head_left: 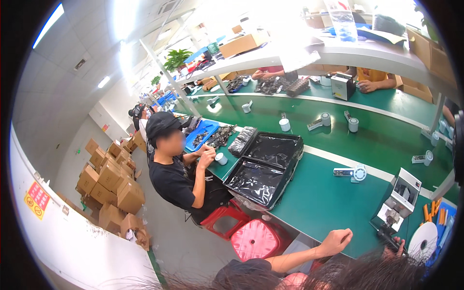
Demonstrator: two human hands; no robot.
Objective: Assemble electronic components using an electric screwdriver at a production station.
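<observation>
My left hand [337, 242] is held over the front edge of the green table [319, 198], its fingers curled in with nothing visible in them. At the lower right, my right hand [399, 246] is partly hidden by hair; its fingers close round a black cylindrical tool [388, 238]. The tool's far end meets a white and silver boxy machine [398, 200] with an open dark front. Beyond my left hand, a pale blue handheld-fan-like unit [356, 172] with a round head and an open handle lies by the white rail.
A black plastic-lined tray [261, 181] stands on the table's left. A co-worker [176, 166] sits beyond it, hands round a small part. Red stools [253, 240] stand below. More pale units sit on the green belt [304, 108]. A white reel [423, 240] and orange-handled tools [431, 211] lie far right.
</observation>
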